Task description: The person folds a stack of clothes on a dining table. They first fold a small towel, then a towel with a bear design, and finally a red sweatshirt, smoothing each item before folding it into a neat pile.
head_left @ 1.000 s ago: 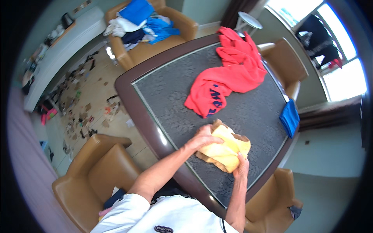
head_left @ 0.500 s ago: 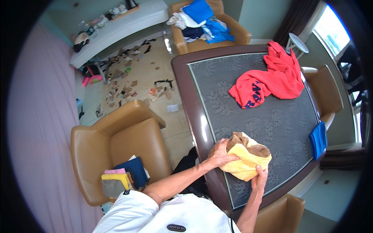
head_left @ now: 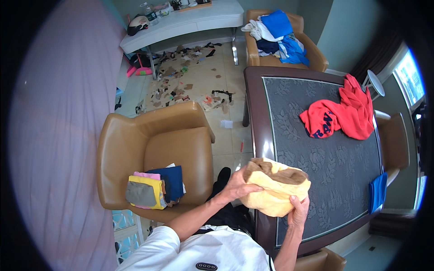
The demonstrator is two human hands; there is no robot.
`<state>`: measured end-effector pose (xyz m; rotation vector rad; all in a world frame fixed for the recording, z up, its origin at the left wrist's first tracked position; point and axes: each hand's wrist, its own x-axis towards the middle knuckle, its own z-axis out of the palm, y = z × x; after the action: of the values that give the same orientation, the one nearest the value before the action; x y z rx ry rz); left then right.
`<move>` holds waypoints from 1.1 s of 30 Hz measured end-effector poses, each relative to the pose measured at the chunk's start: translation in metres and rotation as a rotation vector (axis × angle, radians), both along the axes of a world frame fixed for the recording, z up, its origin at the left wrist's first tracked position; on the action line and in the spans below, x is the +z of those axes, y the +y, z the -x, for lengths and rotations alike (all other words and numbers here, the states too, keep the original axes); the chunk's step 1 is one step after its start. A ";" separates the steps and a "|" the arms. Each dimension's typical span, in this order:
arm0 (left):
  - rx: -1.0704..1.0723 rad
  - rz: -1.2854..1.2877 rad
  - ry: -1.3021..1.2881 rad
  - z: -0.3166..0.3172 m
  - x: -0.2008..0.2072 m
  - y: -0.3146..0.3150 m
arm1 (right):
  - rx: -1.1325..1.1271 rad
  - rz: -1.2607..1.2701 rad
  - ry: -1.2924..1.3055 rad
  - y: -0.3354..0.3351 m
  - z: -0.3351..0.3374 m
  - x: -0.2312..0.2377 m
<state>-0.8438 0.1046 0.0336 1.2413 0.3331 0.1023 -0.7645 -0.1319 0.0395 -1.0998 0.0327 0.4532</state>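
Both my hands grip a bundled yellow garment (head_left: 276, 197) with brown cloth showing along its top. My left hand (head_left: 238, 184) is closed round its left side, thumb across the yellow front. On the right, my right hand (head_left: 299, 211) pinches the lower edge with its thumb in front. The bundle hangs over the near left edge of the dark table (head_left: 330, 176). Farther back on that table lies a crumpled red sweatshirt (head_left: 355, 113) with dark lettering. A folded blue cloth (head_left: 378, 192) rests at the table's right edge.
To my left a tan armchair (head_left: 174, 147) bears a stack of folded clothes (head_left: 156, 192). Another armchair (head_left: 316, 56) behind the table holds a heap of clothes (head_left: 282, 38). Scraps (head_left: 181, 74) litter the floor by a white desk (head_left: 190, 25). Pink drapery (head_left: 63, 135) hangs at left.
My view has turned left, so the room sits farther right in it. The yellow garment has moved left, from over the tabletop to the table's edge, still in both hands.
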 end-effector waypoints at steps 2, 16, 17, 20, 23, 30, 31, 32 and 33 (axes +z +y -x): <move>0.008 0.090 0.062 0.010 0.005 0.029 | 0.055 0.032 0.005 0.035 -0.002 0.013; 0.517 0.254 0.263 0.108 -0.048 0.149 | 0.608 0.247 0.232 0.233 -0.012 -0.034; 0.554 0.231 0.248 0.116 -0.049 0.155 | 0.653 0.261 0.237 0.243 -0.010 -0.037; 0.649 0.210 0.201 0.138 -0.039 0.160 | 0.749 0.230 0.279 0.263 0.002 -0.053; 0.722 0.236 0.236 0.153 -0.040 0.164 | 0.805 0.249 0.354 0.279 0.013 -0.071; 0.792 0.194 0.275 0.164 -0.066 0.189 | 0.900 0.346 0.439 0.308 0.022 -0.117; 0.782 0.147 0.323 0.162 -0.076 0.201 | 0.907 0.354 0.429 0.316 0.019 -0.122; 0.775 0.100 0.376 0.162 -0.086 0.213 | 0.919 0.363 0.422 0.326 0.016 -0.120; 0.792 0.079 0.348 0.162 -0.094 0.226 | 0.932 0.348 0.413 0.340 0.013 -0.120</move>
<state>-1.0056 0.3305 -0.0606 0.9854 1.1112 0.5481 -0.7773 0.2085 -0.0807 -1.3072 -0.0441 1.5536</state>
